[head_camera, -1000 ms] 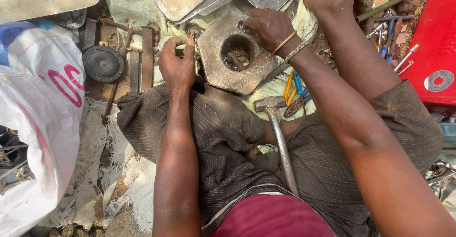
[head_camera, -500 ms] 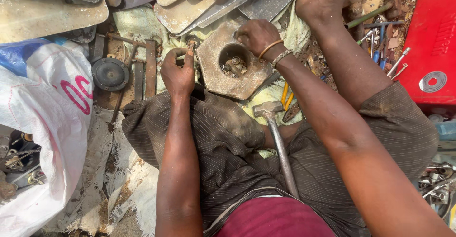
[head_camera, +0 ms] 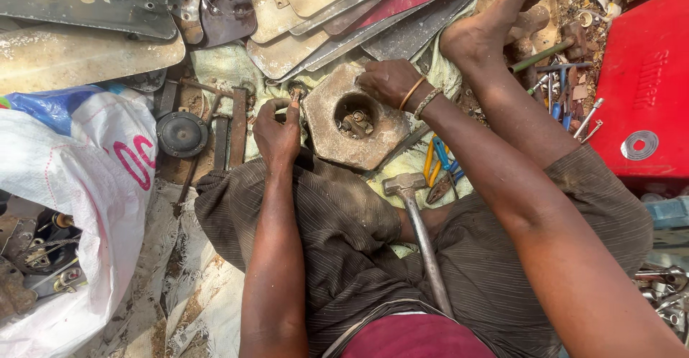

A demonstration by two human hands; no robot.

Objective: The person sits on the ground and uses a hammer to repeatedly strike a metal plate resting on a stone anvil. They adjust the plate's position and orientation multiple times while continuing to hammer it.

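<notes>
A heavy, rusty hexagonal metal block (head_camera: pixel 337 137) with a round hollow in its middle lies on the ground in front of my lap. Small metal bits sit inside the hollow. My right hand (head_camera: pixel 386 82) rests on the block's far right edge, fingers curled over it. My left hand (head_camera: pixel 276 130) is closed around a small rusty metal piece (head_camera: pixel 294 94) at the block's left side. A hammer (head_camera: pixel 420 232) lies across my lap, its head close to the block.
Flat metal plates (head_camera: pixel 337 6) are stacked beyond the block. A white plastic sack (head_camera: pixel 79 207) sits left, a red metal box (head_camera: pixel 642 92) right. Pliers with yellow and blue handles (head_camera: pixel 439 168), screwdrivers (head_camera: pixel 567 89) and a dark round disc (head_camera: pixel 181 134) lie around. My bare foot (head_camera: pixel 495 21) rests on the plates.
The view has shifted so block and hands sit slightly lower. My right hand stays on the block's edge; my left hand still holds the small piece beside it.
</notes>
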